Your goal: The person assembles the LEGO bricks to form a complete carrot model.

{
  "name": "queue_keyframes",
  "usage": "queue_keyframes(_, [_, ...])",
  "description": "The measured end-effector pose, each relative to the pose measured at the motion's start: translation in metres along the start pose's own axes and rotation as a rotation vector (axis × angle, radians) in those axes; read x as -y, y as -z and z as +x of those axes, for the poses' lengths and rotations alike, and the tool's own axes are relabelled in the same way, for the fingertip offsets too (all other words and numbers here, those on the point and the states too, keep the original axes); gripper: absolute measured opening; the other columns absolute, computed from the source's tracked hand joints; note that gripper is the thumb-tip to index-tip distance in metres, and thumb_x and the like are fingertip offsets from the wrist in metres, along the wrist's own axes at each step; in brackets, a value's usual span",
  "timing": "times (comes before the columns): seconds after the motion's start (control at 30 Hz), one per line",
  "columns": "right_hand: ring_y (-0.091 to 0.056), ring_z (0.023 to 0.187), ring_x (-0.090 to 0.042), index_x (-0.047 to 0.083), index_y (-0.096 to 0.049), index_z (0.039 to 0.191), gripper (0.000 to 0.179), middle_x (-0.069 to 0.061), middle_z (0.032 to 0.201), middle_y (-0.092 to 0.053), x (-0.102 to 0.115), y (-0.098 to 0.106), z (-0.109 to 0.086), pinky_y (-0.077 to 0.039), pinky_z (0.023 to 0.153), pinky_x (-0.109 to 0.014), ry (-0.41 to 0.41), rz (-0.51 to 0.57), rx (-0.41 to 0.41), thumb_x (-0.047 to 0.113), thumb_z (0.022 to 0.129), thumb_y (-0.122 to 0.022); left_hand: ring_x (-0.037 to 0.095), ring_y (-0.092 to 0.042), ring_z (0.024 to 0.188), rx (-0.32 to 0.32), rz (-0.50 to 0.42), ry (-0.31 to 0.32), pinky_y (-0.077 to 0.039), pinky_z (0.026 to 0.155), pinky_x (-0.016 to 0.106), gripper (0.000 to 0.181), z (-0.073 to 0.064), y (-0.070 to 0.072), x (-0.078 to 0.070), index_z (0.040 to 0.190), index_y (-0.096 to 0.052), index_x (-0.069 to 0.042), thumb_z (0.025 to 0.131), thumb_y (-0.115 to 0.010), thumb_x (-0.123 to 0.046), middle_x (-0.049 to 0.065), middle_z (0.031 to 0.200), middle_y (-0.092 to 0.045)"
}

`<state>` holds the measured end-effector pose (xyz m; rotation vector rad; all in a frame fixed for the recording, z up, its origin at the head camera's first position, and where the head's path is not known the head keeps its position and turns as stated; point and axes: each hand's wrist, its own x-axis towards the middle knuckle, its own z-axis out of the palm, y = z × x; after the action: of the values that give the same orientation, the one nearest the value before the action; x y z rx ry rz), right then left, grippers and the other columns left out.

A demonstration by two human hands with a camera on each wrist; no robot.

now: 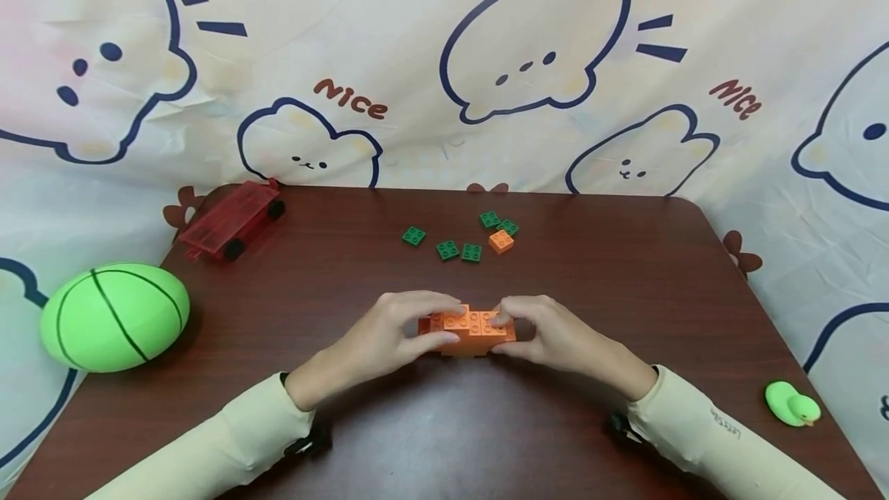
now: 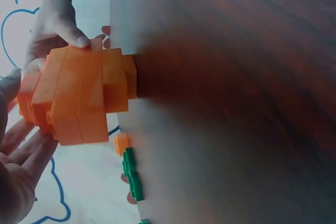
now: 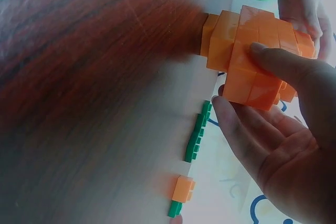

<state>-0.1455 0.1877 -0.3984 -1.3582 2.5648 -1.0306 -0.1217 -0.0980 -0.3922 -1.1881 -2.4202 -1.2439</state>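
A built-up block of orange toy bricks point(image 1: 475, 344) stands on the table in front of the person, wider in the middle layers and narrower at its foot. On its left side the left hand point(image 1: 396, 328) grips it between thumb and fingers. The right hand point(image 1: 556, 332) holds the opposite end, thumb on the near face and fingers at the top and back. Studs show on top between the hands. In the left wrist view, the orange block point(image 2: 79, 95) has stepped layers; the right wrist view shows the right thumb point(image 3: 278, 59) pressed against its side.
Behind the hands lie several loose green bricks point(image 1: 447, 251) and one orange brick point(image 1: 501, 241). A translucent red wheeled toy point(image 1: 232, 218) sits at the back left, above a green ball point(image 1: 114, 317) at the left edge. A green toy duck point(image 1: 792, 404) is near the right edge.
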Motion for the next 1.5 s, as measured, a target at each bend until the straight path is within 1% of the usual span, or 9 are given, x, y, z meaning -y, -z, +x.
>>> queue_keyframes(0.17, [-0.070, 0.099, -0.007, 0.018, -0.064, 0.101, 0.034, 0.005, 0.108, -0.075, 0.000, -0.001, 0.000, -0.061, 0.086, -0.030, 0.004, -0.003, -0.001, 0.013, 0.079, -0.090, 0.014, -0.073, 0.109, 0.003, -0.018, -0.041, -0.060, 0.086, 0.030, 0.023, -0.001, 0.001, 0.005, 0.113, -0.076, -0.014, 0.091, -0.080, -0.016, 0.003, 0.120, -0.076])
queue_keyframes(0.4, [-0.071, 0.100, -0.008, 0.017, -0.065, 0.100, 0.033, 0.004, 0.107, -0.076, 0.001, -0.004, -0.001, -0.061, 0.086, -0.030, 0.007, 0.012, 0.000, 0.012, 0.080, -0.090, 0.010, -0.071, 0.099, 0.065, -0.108, 0.069, -0.060, 0.073, 0.025, 0.014, -0.002, 0.001, 0.004, 0.098, -0.074, -0.015, 0.088, -0.083, -0.017, 0.004, 0.117, -0.076])
queue_keyframes(0.53, [-0.071, 0.099, -0.007, 0.018, -0.064, 0.100, 0.034, 0.005, 0.107, -0.076, 0.002, -0.003, 0.000, -0.061, 0.086, -0.030, 0.012, 0.013, -0.007, 0.012, 0.079, -0.090, 0.006, -0.064, 0.080, 0.083, -0.090, 0.097, -0.052, 0.052, 0.024, 0.011, 0.001, 0.003, 0.002, 0.094, -0.073, -0.017, 0.088, -0.083, -0.018, 0.003, 0.114, -0.077])
queue_keyframes(0.6, [-0.071, 0.099, -0.007, 0.018, -0.064, 0.100, 0.034, 0.005, 0.106, -0.076, 0.002, -0.002, 0.000, -0.061, 0.085, -0.030, 0.013, 0.010, -0.011, 0.012, 0.079, -0.090, 0.004, -0.060, 0.072, 0.097, -0.067, 0.110, -0.048, 0.047, 0.022, 0.010, 0.004, 0.005, 0.000, 0.094, -0.073, -0.019, 0.089, -0.082, -0.019, 0.000, 0.113, -0.077])
queue_keyframes(0.73, [-0.071, 0.099, -0.007, 0.018, -0.065, 0.100, 0.033, 0.005, 0.107, -0.076, 0.002, 0.000, 0.000, -0.061, 0.085, -0.030, 0.018, 0.005, -0.015, 0.012, 0.079, -0.090, 0.002, -0.051, 0.057, 0.134, -0.016, 0.150, -0.045, 0.047, 0.019, 0.010, 0.007, 0.008, -0.004, 0.092, -0.072, -0.023, 0.090, -0.082, -0.022, -0.003, 0.110, -0.077])
queue_keyframes(0.93, [-0.071, 0.100, -0.008, 0.018, -0.065, 0.100, 0.033, 0.005, 0.108, -0.076, 0.001, 0.000, 0.000, -0.061, 0.086, -0.030, 0.020, 0.000, -0.012, 0.013, 0.079, -0.090, 0.001, -0.047, 0.051, 0.145, 0.056, 0.165, -0.044, 0.047, 0.018, 0.010, 0.007, 0.008, -0.006, 0.093, -0.072, -0.023, 0.090, -0.082, -0.026, -0.004, 0.107, -0.077])
queue_keyframes(1.2, [-0.071, 0.101, -0.008, 0.019, -0.064, 0.098, 0.032, 0.005, 0.108, -0.076, 0.001, -0.001, 0.000, -0.061, 0.086, -0.031, 0.010, 0.000, -0.012, 0.014, 0.080, -0.090, 0.003, -0.064, 0.079, 0.087, 0.165, 0.096, -0.055, 0.066, 0.023, 0.026, 0.008, 0.002, -0.005, 0.100, -0.075, -0.019, 0.081, -0.090, -0.028, -0.004, 0.107, -0.079])
queue_keyframes(1.4, [-0.071, 0.100, -0.007, 0.019, -0.064, 0.098, 0.032, 0.005, 0.107, -0.076, 0.001, -0.002, 0.001, -0.061, 0.085, -0.030, 0.015, 0.004, -0.005, 0.013, 0.080, -0.090, 0.006, -0.054, 0.065, 0.099, 0.141, 0.080, -0.042, 0.056, 0.015, 0.024, 0.009, 0.001, -0.004, 0.085, -0.067, -0.017, 0.080, -0.090, -0.018, -0.002, 0.095, -0.078])
queue_keyframes(1.5, [-0.070, 0.099, -0.007, 0.019, -0.064, 0.098, 0.032, 0.005, 0.106, -0.076, 0.001, -0.002, 0.002, -0.061, 0.085, -0.030, 0.012, 0.004, -0.001, 0.013, 0.080, -0.090, 0.007, -0.052, 0.063, 0.102, 0.143, 0.087, -0.039, 0.055, 0.013, 0.024, 0.009, 0.001, -0.004, 0.084, -0.066, -0.017, 0.080, -0.090, -0.018, -0.003, 0.091, -0.077])
